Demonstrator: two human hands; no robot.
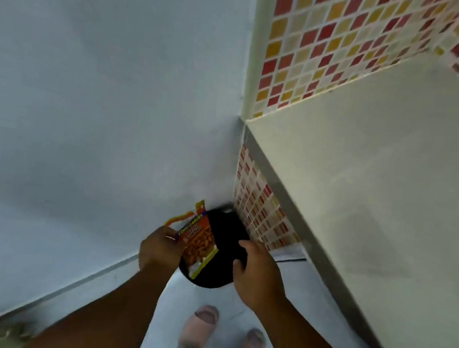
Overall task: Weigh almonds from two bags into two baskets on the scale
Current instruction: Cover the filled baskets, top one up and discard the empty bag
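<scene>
A pale countertop [391, 205] is filling the right side, empty, beside one grey wall [85, 90]. Below, in the floor corner, one black round bin [222, 251] is standing. The right hand [259, 274] is gripping its rim. The left hand [160, 250] is pinching one orange almond bag [199, 244] over the bin's left edge. Two slippered feet [223, 338] are showing.

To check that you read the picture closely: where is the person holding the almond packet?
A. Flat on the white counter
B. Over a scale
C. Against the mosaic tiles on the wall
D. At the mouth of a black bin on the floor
D: the left hand holds the almond packet at the black bin, whose rim the right hand grips, down by the floor.
</scene>
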